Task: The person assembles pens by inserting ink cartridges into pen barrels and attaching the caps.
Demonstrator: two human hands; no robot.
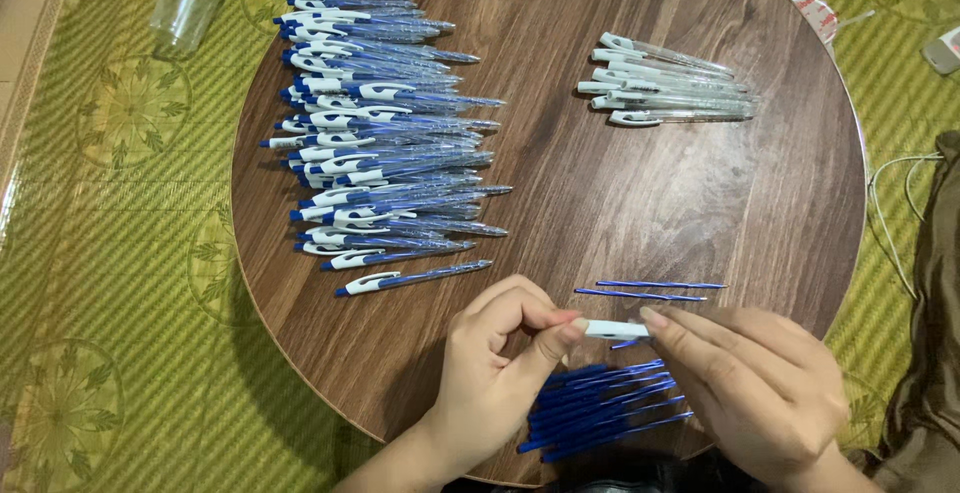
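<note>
- Left hand (495,358) and right hand (755,383) both pinch one white plastic pen barrel (615,330) between them.
- Loose blue ink refills (600,408) lie beneath the hands on the round wooden bench (620,203).
- An empty clear plastic cup (185,8) stands far beyond the left hand, on the green mat (110,253).

Round, dark brown wooden table (620,203), set on a green patterned mat (110,283). On the left half, a long heap of blue-and-white assembled pens (375,123). Upper right, a small cluster of clear pen barrels with white tops (665,88). Near the front edge, a bundle of blue refills (600,408), with two single loose refills (650,290) just beyond.
</note>
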